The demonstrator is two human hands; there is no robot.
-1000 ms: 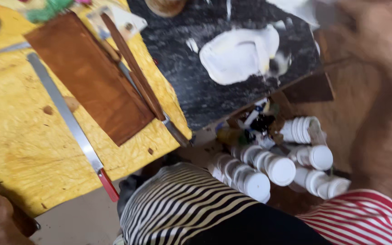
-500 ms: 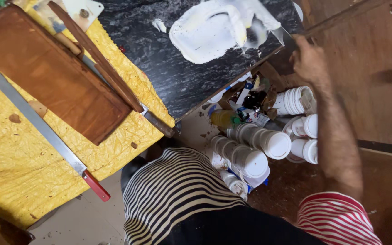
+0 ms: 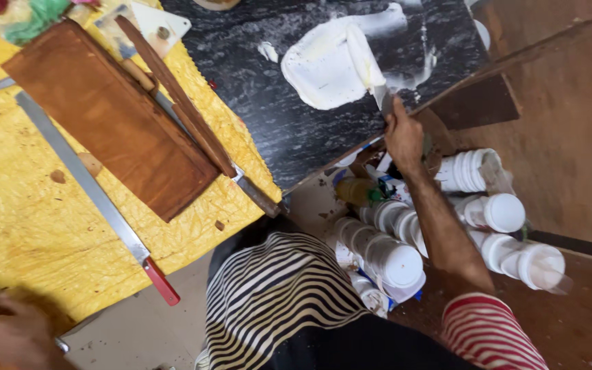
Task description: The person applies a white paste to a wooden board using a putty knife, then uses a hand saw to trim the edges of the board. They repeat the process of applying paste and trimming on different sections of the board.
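Note:
My right hand (image 3: 404, 133) reaches across to the near edge of a black speckled slab (image 3: 268, 116) and grips the handle of a flat scraper (image 3: 366, 65). The scraper's blade is coated white and lies in a mound of white paste (image 3: 320, 68) spread on the slab. My left hand (image 3: 5, 337) is blurred at the bottom left corner, by the edge of a yellow cloth (image 3: 22, 226). Whether it holds anything is unclear. My striped shirt fills the lower middle.
A brown wooden board (image 3: 111, 116), a narrow wooden strip (image 3: 176, 99) and a long metal blade with a red handle (image 3: 101, 202) lie on the yellow cloth. Several white lidded tubs (image 3: 388, 257) are stacked on the floor below the slab, by a brown wall (image 3: 570, 123).
My right hand has swung in from the right to the slab's edge and closed on the scraper in the white paste. The view has shifted; my left hand stays low at the left.

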